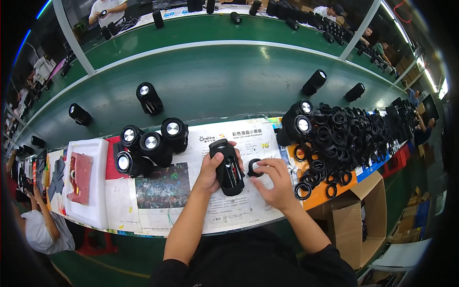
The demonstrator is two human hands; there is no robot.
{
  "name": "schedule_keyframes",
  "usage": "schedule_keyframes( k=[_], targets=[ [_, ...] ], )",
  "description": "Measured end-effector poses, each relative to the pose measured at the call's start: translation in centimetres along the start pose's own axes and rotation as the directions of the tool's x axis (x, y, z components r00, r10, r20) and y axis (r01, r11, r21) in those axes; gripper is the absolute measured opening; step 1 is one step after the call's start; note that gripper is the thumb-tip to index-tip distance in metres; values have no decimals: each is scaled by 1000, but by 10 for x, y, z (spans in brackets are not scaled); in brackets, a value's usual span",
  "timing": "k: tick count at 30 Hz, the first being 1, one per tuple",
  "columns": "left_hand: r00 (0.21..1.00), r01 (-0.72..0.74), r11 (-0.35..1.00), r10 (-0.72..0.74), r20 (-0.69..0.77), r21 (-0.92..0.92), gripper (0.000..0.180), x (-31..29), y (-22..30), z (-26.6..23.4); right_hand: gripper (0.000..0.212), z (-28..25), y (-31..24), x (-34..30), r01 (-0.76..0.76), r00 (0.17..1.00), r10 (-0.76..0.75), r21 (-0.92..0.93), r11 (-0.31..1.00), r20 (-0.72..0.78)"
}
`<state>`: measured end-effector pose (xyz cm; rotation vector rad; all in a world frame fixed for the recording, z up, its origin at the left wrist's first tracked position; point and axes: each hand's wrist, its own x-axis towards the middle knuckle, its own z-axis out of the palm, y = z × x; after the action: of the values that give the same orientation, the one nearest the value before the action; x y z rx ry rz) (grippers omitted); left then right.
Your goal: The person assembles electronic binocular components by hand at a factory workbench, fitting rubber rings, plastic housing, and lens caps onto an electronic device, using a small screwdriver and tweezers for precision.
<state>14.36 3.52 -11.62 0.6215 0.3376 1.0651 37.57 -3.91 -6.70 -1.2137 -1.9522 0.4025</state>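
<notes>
Lying in left hand, black speaker; in right hand, ring.

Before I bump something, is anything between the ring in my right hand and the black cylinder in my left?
Just the fingertips of your left hand, curled round the side of the black cylinder that faces the black ring. Nothing else visible stands between.

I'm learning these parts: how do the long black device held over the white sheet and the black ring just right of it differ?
Shape: the device is a long, rounded body, while the ring is an open hoop. Size: the device is clearly larger than the ring. Surface: the device shows coloured details; the ring looks plain. Both are mainly black.
</notes>
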Motion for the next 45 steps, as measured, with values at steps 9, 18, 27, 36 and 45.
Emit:
schedule_keyframes(
  k=[9, 18, 27, 36, 45],
  targets=[
    [982, -191, 981, 191, -5, -11, 68, -6, 1, 16, 93, 42, -55, -4, -331, 938, 292, 237, 913, 185],
    [981, -194, 980, 194, -5, -37, 66, -5, 5, 5, 54, 14, -41, 15, -350, 922, 283, 257, 901, 263],
    [994, -112, 969, 106, 42, 219, 67, -4, 14, 2, 20, -1, 11, 7, -108, 975, 149, -238, 965, 162],
    [994, 39, 947, -71, 88, 320, 78, -10, 7, 3, 23, -65, 0, 132, -257, 862, 18, 407, 876, 506],
    [985, 126, 924, -161, 67, 360, 85, -9, 4, 0, 18, -70, -37, 170, 131, 629, -210, 164, 978, 748]
  ],
)
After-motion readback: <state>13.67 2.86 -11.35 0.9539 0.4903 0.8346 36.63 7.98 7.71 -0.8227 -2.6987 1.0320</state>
